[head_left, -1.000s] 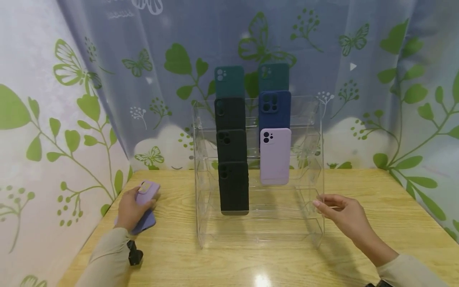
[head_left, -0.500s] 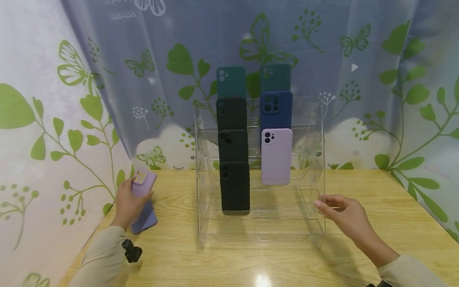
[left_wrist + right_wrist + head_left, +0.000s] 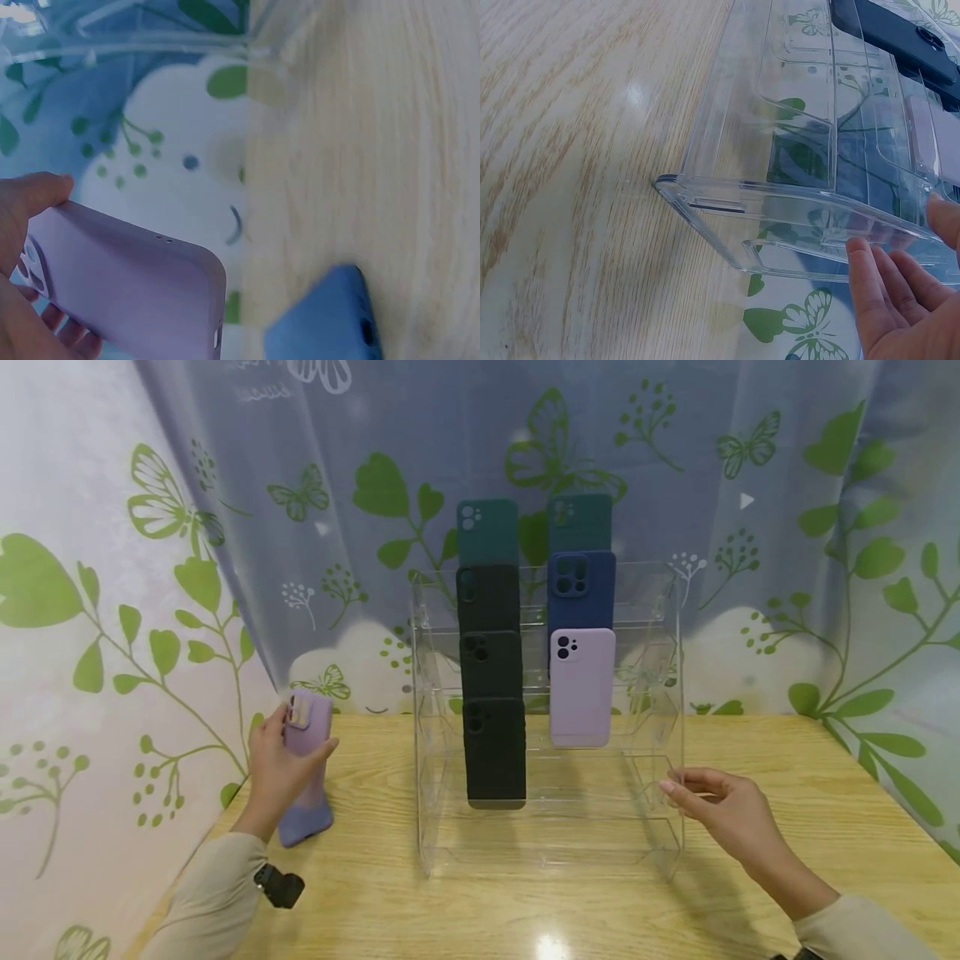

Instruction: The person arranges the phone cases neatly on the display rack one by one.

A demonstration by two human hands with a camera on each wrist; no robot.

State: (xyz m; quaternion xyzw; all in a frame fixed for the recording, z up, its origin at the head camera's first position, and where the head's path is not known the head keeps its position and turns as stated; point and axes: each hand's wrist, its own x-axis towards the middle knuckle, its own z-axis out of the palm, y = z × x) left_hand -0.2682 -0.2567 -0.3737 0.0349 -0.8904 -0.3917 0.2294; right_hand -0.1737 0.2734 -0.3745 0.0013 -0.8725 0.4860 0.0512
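My left hand (image 3: 281,768) grips a lilac phone case (image 3: 309,739), held up off the table at the left, its camera cutout at the top. In the left wrist view, thumb and fingers hold the lilac case by its camera end. A blue-violet phone case (image 3: 306,828) lies below it on the table, partly hidden in the head view. With thumb and fingers on either side, my right hand (image 3: 723,806) pinches the right side panel of a clear stepped display rack (image 3: 585,808). The right wrist view shows that side panel (image 3: 780,196) between thumb and fingertips.
Phone cases stand on the rack in two columns. On the left are a teal case (image 3: 487,532) and several black cases (image 3: 495,752). The right column has a teal case (image 3: 581,522), a dark blue case (image 3: 582,610) and a lilac case (image 3: 582,693). A patterned curtain (image 3: 420,410) hangs behind.
My left hand has lifted the lilac case up from the blue-violet case and tilted it more upright. The right hand stays at the rack's side.
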